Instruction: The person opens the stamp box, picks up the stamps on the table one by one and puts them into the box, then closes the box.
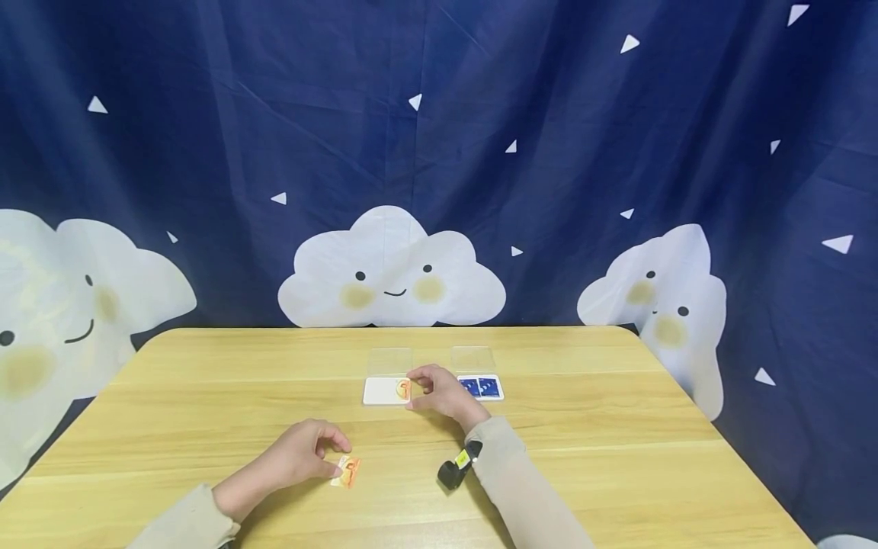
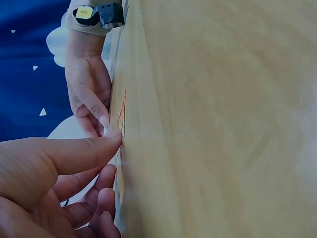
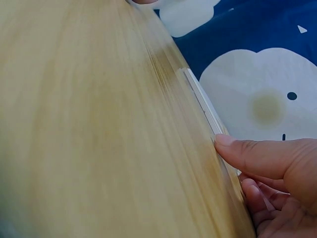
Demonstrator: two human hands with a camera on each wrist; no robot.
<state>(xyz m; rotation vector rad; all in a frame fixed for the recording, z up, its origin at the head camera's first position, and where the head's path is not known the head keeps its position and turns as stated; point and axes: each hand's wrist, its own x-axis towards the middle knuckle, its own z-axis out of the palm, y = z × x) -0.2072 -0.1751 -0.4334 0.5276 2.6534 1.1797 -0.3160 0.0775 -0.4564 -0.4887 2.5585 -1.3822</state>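
My left hand (image 1: 302, 454) is low over the table with its thumb on the edge of a small orange-and-white card (image 1: 350, 473). The index finger arches apart from the thumb, and in the left wrist view the other fingers curl loosely beneath. Farther back, my right hand (image 1: 442, 393) holds the right end of a shallow white case (image 1: 380, 391), thumb on the near edge and fingertips at the far edge. Another orange card (image 1: 403, 390) lies in that end of the case. Behind this hand sits a second white case with blue cards (image 1: 488, 387), partly covered by the hand.
Clear hinged-looking lids (image 1: 389, 360) stand behind both cases, near the table's back edge. The light wood table (image 1: 617, 473) stretches wide to either side. A dark blue curtain (image 1: 549, 114) with smiling clouds hangs behind. A black wrist device (image 1: 453, 471) is strapped to the right forearm.
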